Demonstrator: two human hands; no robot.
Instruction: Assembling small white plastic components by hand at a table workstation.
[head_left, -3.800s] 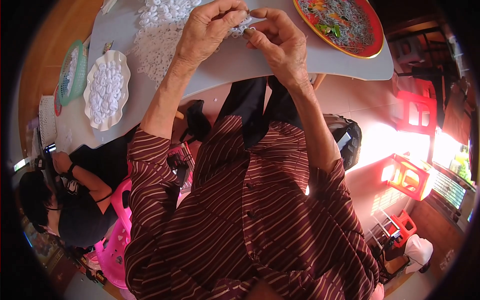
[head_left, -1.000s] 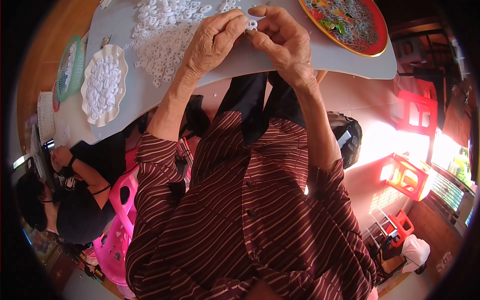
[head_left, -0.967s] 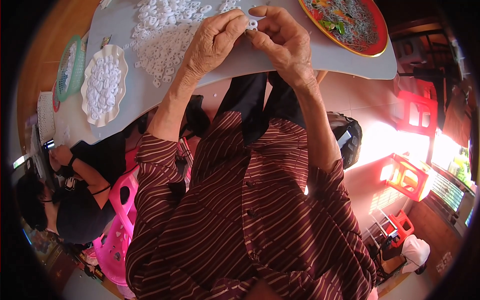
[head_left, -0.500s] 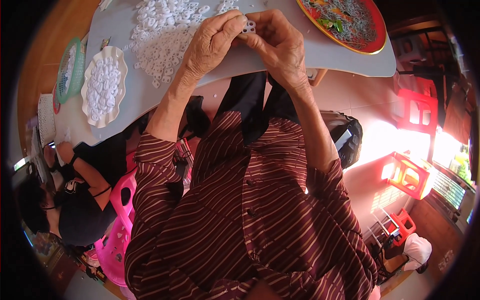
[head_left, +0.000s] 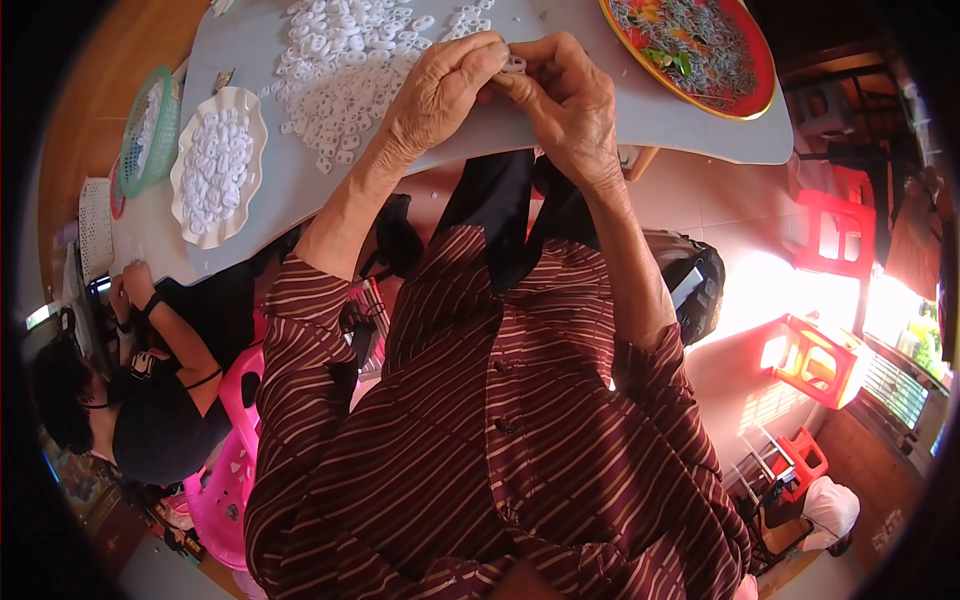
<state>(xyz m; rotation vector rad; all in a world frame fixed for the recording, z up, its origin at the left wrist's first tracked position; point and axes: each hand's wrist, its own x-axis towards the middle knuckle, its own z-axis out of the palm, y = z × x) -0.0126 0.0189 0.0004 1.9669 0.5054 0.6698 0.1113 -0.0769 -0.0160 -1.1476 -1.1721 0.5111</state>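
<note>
Over the near edge of the grey table, my two hands meet fingertip to fingertip. Pinched in my right hand is a small white plastic piece with holes, mostly hidden by the fingers. My left hand is closed in a pinch against the same piece; whether it holds a second part I cannot make out. Just left of my hands lies a heap of small flat white pieces with holes. Behind it spreads a pile of larger rounded white pieces.
A wavy-edged white dish of white pieces stands at the left, beside a green basket. At the right is a red round tray of small grey metal parts. Another person sits at left on a pink chair. Red stools stand right.
My right fingers have closed further over the white piece, which now shows less and looks tilted. Both hands sit slightly lower and to the right in view, as the table does.
</note>
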